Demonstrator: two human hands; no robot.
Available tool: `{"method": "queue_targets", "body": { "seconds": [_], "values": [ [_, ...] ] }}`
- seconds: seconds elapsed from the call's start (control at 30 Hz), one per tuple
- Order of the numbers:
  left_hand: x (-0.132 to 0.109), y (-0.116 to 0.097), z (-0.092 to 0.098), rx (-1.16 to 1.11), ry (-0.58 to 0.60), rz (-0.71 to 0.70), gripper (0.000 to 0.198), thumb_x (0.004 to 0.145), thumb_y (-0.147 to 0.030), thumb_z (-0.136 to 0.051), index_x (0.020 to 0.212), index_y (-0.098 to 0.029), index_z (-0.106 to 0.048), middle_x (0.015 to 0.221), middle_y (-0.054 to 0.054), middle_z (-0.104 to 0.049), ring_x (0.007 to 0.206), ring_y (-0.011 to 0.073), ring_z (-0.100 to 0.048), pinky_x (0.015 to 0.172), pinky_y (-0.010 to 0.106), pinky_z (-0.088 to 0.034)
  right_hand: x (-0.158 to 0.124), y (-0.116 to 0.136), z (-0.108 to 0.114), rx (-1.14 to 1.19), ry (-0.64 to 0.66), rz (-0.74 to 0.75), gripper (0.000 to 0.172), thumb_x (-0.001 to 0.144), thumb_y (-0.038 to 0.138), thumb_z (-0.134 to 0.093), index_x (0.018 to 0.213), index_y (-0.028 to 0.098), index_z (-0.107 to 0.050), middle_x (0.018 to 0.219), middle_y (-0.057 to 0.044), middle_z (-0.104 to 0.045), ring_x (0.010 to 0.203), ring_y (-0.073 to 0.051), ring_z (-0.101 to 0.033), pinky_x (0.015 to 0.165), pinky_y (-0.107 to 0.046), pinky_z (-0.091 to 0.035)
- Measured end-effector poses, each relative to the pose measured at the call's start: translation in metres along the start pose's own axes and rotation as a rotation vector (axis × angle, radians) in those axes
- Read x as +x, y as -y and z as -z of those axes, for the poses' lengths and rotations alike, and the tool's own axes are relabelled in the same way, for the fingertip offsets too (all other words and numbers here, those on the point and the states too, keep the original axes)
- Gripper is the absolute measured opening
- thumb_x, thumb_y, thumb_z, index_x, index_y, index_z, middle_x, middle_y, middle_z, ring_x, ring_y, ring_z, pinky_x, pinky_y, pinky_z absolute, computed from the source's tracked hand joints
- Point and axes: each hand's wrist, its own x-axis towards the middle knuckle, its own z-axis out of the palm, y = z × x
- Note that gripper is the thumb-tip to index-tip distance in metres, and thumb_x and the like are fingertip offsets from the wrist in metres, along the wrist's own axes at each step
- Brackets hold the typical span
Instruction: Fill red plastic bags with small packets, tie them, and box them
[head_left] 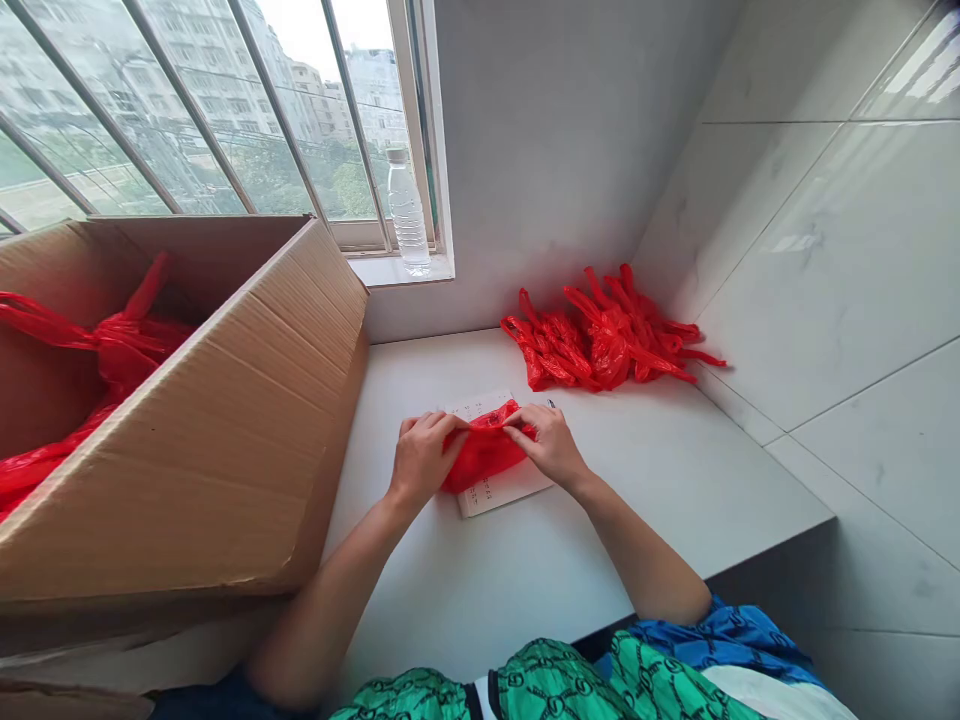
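A red plastic bag (pixel 486 455) is stretched between my two hands, above a white printed book or pad (pixel 510 488) on the white table. My left hand (pixel 427 455) pinches the bag's upper left edge between thumb and fingers. At the upper right edge, my right hand (pixel 549 440) grips the same bag in a pinch. The bag covers much of the printed page. Close beside my right hand, the dark tip of a thin object (pixel 551 404), perhaps a pen, shows; the rest is hidden.
A heap of red plastic bags (pixel 607 335) lies at the back right against the wall. On the left stands a big open cardboard box (pixel 225 430) with a red plastic bundle (pixel 124 345) inside. A clear bottle (pixel 407 215) stands on the sill of the barred window.
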Motion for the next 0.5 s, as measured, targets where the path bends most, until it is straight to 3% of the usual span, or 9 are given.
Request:
{"method": "queue_targets", "body": {
  "seconds": [0.13,0.23,0.37,0.43,0.5],
  "values": [
    [-0.003,0.026,0.017,-0.270,-0.198,0.251,0.017,0.093,-0.032,-0.055,0.090,-0.021,-0.068,0.085,0.002,-0.071,0.080,0.0177,-0.066,0.073,0.029,-0.046,0.003,-0.016,0.022,0.239,-0.243,-0.201,0.015,0.093,0.035,-0.057,0.086,0.023,-0.065,0.088,-0.004,-0.071,0.085,-0.021,-0.065,0.082,-0.035,-0.047],
    [-0.007,0.030,0.028,-0.327,-0.238,0.336,0.020,0.091,-0.030,-0.053,0.103,-0.020,-0.067,0.102,0.005,-0.071,0.094,0.0204,-0.066,0.065,0.026,-0.046,0.002,-0.019,0.029,0.322,-0.271,-0.246,0.014,0.089,0.036,-0.059,0.091,0.022,-0.062,0.093,-0.005,-0.070,0.091,-0.022,-0.065,0.083,-0.035,-0.049],
    [-0.006,0.004,0.031,-0.180,-0.093,0.099,0.047,0.087,-0.025,-0.057,0.133,-0.024,-0.054,0.137,0.009,-0.057,0.125,0.0271,-0.054,0.096,0.039,-0.045,-0.001,-0.003,0.022,0.343,-0.168,-0.218,0.040,0.085,0.040,-0.065,0.120,0.024,-0.057,0.109,-0.007,-0.069,0.107,-0.024,-0.063,0.095,-0.040,-0.048],
    [-0.002,-0.009,0.028,-0.096,-0.045,-0.035,0.043,0.087,-0.030,-0.063,0.130,-0.028,-0.058,0.129,0.007,-0.063,0.116,0.0265,-0.058,0.107,0.045,-0.036,-0.001,0.005,0.018,0.360,-0.130,-0.209,0.042,0.083,0.043,-0.069,0.119,0.025,-0.059,0.108,-0.006,-0.070,0.106,-0.024,-0.063,0.097,-0.041,-0.047],
    [0.001,-0.015,0.025,-0.111,-0.083,-0.057,0.021,0.091,-0.034,-0.061,0.109,-0.028,-0.069,0.105,0.003,-0.070,0.099,0.0222,-0.063,0.105,0.043,-0.036,-0.001,0.004,0.017,0.445,-0.126,-0.219,0.031,0.084,0.047,-0.068,0.103,0.024,-0.064,0.099,-0.005,-0.072,0.098,-0.023,-0.066,0.092,-0.038,-0.050]
  ]
}}
